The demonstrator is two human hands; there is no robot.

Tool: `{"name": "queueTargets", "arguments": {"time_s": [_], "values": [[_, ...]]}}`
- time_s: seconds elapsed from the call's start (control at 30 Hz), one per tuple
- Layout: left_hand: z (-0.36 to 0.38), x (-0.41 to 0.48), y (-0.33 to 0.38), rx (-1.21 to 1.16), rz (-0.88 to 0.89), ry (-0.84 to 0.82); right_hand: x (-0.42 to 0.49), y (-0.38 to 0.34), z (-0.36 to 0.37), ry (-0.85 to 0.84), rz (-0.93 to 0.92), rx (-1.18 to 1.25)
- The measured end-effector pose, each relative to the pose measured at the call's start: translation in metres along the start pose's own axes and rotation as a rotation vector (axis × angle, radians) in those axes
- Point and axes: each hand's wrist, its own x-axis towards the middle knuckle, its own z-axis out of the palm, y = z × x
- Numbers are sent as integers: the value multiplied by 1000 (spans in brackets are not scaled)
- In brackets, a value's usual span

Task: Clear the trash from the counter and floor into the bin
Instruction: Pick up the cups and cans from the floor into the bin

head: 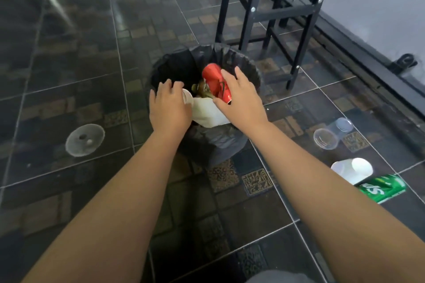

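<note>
Two hands over the bin [250, 69] — trash going in.
Right hand [241, 101] clamps red can [216, 82], left hand [169, 108] grips paper cup [188, 98]; either could bounce off the heaped trash onto the floor.

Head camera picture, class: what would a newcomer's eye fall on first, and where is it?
First the red can, held by the right hand over the black-lined bin at centre. The left hand holds a white cup at the bin's near rim. A green can lies on the floor at right.
</note>
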Motion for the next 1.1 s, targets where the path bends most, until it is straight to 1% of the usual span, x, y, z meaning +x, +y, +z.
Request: {"name": "queueTargets", "arguments": {"time_s": [0.1,0.2,0.33,0.4,0.47,0.6,0.77,0.83,0.93,1.1], "values": [[6,1,-8,40,-3,-46,0,2,9,16,-35,-97],[6,1,-7,70,-11,-62,0,6,11,55,-32,-81],[1,-3,-2,84,-39,-117,-7,17,8,51,-41,-65],[1,-7,7,77,-51,-139,-13,24,3,38,-58,-80],[3,-13,20,75,-27,-126,-21,32,-2,67,-52,-107],[12,-24,60,72,98,-52,-44,62,-10,164,74,-98],[36,-48,147,-14,382,15,-89,136,-28,295,307,-86],[52,-60,183,-41,447,-31,-110,165,-34,319,420,-85],[83,-80,224,-68,499,-155,-138,205,-42,328,538,-121],[134,-94,262,-28,596,-303,-169,255,-42,181,679,-229]]}}
